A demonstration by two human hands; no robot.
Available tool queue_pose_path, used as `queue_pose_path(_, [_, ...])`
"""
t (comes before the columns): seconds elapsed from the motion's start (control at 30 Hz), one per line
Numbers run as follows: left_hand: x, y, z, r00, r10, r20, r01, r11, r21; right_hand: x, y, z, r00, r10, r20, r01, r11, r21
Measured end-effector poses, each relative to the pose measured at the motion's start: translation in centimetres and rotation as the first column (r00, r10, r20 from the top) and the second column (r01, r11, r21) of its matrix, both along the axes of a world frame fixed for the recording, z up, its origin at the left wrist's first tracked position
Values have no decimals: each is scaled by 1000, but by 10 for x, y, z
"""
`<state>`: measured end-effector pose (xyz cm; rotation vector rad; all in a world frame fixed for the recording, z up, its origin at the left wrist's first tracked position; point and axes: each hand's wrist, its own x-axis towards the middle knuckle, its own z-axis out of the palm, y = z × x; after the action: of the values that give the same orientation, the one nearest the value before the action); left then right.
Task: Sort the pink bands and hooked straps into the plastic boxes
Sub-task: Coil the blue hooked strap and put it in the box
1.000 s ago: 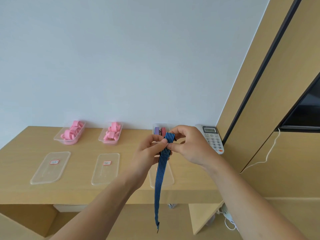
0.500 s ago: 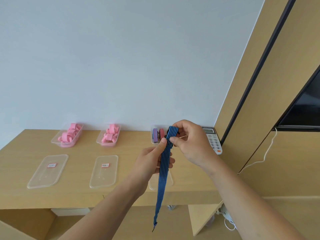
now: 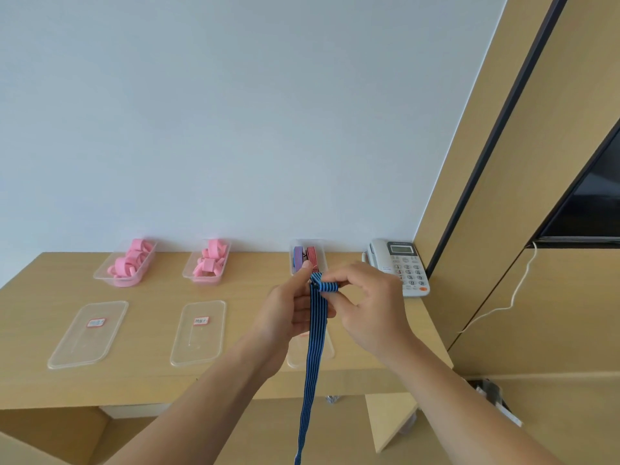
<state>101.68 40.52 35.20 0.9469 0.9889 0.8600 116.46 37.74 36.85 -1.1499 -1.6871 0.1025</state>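
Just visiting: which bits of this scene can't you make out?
All in the head view:
The left label and middle label: print too small to read.
The third lid: mostly hidden behind the left hand and blue striped strap.
The strap's lower end: cut off by the bottom edge.
The right box: contents partly hidden by the left thumb.
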Motion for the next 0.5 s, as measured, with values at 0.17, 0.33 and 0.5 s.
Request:
queue_pose_path(0.17, [0,7,-1,999,4,39,-4,1000,-8,1,-2,-16,993,-4,122,-6,997,81])
queue_pose_path(0.33, [-3,11,-3,999,11,33,-12,1000,26,4,1,-21,982,-13,188,-8,993,115])
queue_pose_path(0.5, [-3,12,0,1000,21,14,-21,999,42,3,1,-23,977,-13,215,-14,992,125])
